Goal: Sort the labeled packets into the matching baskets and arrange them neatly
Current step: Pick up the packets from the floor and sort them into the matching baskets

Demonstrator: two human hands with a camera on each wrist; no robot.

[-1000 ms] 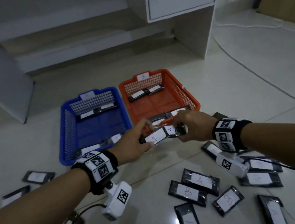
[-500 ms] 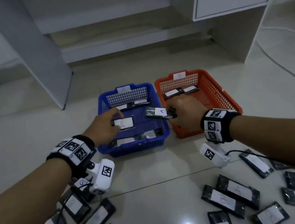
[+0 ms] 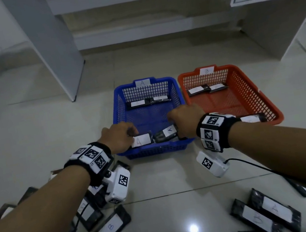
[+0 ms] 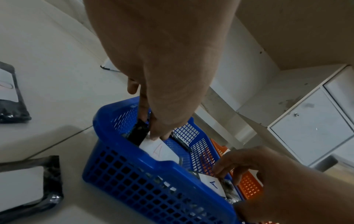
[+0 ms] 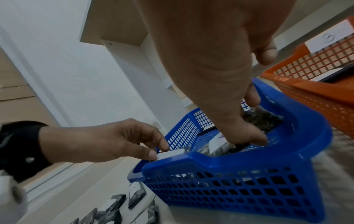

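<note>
— Both hands pinching a packet each?

— Yes. Left hand (image 3: 120, 137) pinches one A packet (image 3: 141, 140), right hand (image 3: 186, 119) the other A packet (image 3: 168, 132). A second ago they were outside; now both sit low at the blue basket's (image 3: 117, 105) six o'clock wall.

— Right basket, then. Plenty remain on the floor (image 3: 169, 176).

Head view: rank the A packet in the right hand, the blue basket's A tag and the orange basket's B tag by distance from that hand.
1. A packet: held in the right hand.
2. A tag: far rim, up-left.
3. B tag: far rim, up-right; too close to 2 to call.
</note>
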